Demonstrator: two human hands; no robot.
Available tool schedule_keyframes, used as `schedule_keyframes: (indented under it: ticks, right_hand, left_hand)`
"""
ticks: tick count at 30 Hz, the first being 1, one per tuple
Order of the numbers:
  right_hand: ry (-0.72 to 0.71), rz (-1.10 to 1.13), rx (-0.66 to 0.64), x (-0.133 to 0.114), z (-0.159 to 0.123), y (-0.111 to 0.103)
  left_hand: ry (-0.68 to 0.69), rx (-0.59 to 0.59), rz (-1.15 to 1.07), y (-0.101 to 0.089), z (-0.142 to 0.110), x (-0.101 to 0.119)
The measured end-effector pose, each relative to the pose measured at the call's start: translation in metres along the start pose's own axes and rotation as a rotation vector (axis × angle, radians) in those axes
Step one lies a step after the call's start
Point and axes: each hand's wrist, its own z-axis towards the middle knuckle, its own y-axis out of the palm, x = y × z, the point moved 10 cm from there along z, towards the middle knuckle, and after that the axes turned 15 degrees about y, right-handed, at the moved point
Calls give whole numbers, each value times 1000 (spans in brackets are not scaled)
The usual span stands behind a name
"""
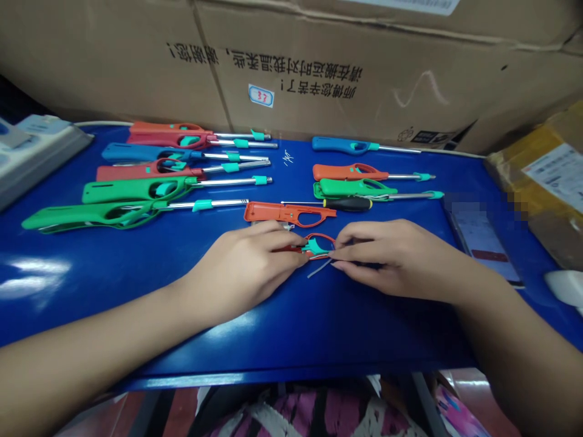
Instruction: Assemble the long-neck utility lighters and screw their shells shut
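Just below orange shell half (pixel 288 213): open lighter body (pixel 314 245) lying left-right, pinched between left hand (pixel 248 267) and right hand (pixel 387 258), both fingertip-closed, equally near.

Even, fairly bright light falls from above. White glare streaks the blue table (pixel 68 273) at left. Edges bow and soften.

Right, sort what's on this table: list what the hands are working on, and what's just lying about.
In hand:
left hand
right hand
orange lighter half with teal trigger
orange shell half
screwdriver

Lying about:
lighters at left
lighters at right
phone
cardboard boxes
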Motion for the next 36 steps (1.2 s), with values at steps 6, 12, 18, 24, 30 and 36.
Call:
schedule_keyframes:
  ticks: [6,12,18,24,30,36]
  right_hand:
    - [7,-34,13,-1,0,0]
    - [-13,-60,53,-3,-1,-5]
    - [17,45,35,4,-3,-15]
    - [126,33,77,24,-3,-28]
    - [208,51,-91,37,3,-6]
    - [249,37,-119,43,3,-4]
  left_hand:
    - [5,5,-5,0,0,1]
    - [2,55,-56,-1,-1,-2]
    - [-20,43,-67,0,-1,-5]
    - [-34,21,-21,-3,1,-3]
    - [-29,29,-39,-4,2,-2]
    - [17,14,41,-12,1,1]
